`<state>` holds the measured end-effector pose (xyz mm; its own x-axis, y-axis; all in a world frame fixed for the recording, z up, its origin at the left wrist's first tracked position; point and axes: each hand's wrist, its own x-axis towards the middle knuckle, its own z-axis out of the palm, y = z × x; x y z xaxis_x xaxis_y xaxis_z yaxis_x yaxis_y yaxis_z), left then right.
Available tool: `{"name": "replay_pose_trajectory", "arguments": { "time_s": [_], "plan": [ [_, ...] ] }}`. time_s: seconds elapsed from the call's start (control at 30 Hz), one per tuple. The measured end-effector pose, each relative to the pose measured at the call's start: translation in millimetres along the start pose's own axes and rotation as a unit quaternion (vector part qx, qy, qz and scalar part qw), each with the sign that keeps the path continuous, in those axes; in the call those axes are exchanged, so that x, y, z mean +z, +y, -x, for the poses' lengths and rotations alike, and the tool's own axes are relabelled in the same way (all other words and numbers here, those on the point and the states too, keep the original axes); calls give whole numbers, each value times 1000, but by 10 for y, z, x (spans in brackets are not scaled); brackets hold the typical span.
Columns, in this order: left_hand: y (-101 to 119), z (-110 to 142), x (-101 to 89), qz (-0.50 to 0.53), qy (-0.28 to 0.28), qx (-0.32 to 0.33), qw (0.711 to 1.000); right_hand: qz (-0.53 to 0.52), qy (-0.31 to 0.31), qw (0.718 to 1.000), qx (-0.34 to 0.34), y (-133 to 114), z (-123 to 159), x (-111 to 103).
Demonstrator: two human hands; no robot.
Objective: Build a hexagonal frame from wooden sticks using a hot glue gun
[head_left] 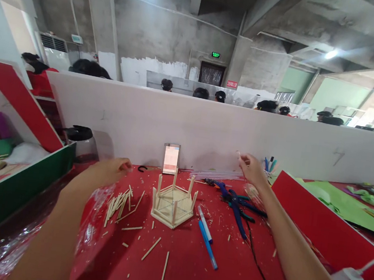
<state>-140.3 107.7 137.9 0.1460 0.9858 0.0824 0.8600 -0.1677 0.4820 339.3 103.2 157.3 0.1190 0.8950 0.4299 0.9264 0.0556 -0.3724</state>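
Observation:
My right hand (pixel 249 165) is raised near the white partition at the right, with thumb and forefinger pinched on a small pale piece (pixel 238 154) whose kind I cannot make out. At the left, my left hand (pixel 119 165) hovers over the table's back part, fingers loosely curled and slightly blurred, with nothing visible in them. Between the hands stands a hexagonal frame of wooden sticks (pixel 174 207) with short upright posts at its corners. Nearest my left hand is a pile of loose wooden sticks (pixel 118 204). Blue-handled pliers (pixel 238 208) lie below my right hand.
A phone (pixel 171 158) leans on the white partition (pixel 141 120). Two pens (pixel 207 244) and scattered stick pieces lie on the red table (pixel 176 276). A black cable (pixel 256 264) runs at the right. A dark-lidded jug (pixel 83 142) stands at the left. People's heads show beyond the partition.

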Motion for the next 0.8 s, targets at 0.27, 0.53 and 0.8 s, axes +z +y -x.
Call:
{"name": "replay_pose_trajectory", "arguments": {
  "time_s": [0.27,0.53,0.8],
  "plan": [
    [886,310,-184,204,-2,156,967,-331,-44,933,-132,-1246,507,-297],
    [1267,278,232,397,-31,194,897,-325,-167,919,-150,-1736,945,95],
    [996,118,223,531,29,91,842,-241,-176,943,-148,-1542,1052,131]
  ]
}}
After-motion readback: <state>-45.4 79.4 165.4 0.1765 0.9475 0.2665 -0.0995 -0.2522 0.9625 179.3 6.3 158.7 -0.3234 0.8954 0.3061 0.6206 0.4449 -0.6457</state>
